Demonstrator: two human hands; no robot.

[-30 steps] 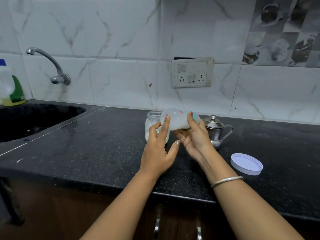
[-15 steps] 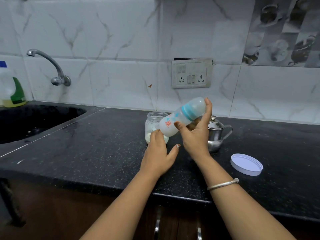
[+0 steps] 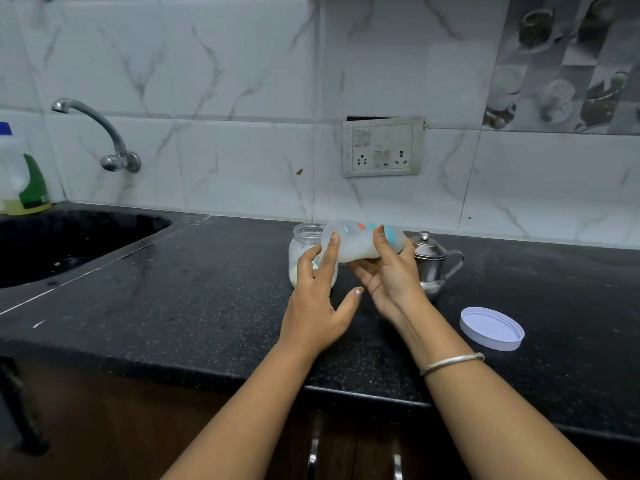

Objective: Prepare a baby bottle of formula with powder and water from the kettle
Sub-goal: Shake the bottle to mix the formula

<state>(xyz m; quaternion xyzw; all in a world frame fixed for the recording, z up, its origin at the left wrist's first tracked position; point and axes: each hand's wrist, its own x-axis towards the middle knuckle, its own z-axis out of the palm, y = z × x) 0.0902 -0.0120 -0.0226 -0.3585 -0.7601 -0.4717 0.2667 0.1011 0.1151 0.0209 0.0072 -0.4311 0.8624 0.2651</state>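
A translucent baby bottle (image 3: 356, 242) with a blue collar and milky liquid inside lies nearly sideways above the counter, blurred. My right hand (image 3: 388, 275) grips it from below with fingers curled round it. My left hand (image 3: 318, 299) has straight fingers, one fingertip touching the bottle's base end. Behind the left hand stands an open glass jar (image 3: 304, 237) with pale powder at its bottom. A small steel kettle (image 3: 433, 265) with lid and handle stands right behind my right hand.
The jar's white lid (image 3: 491, 328) lies on the black counter (image 3: 207, 289) to the right. A black sink (image 3: 69, 244) with a steel tap (image 3: 104, 133) is at left, with a dish-soap bottle (image 3: 24, 181) beside it. A socket plate (image 3: 382, 147) is on the wall.
The bottle went from lying low, up to a raised tilt, and back down to nearly sideways. My right hand swung with it; the left hand stayed close at its base.
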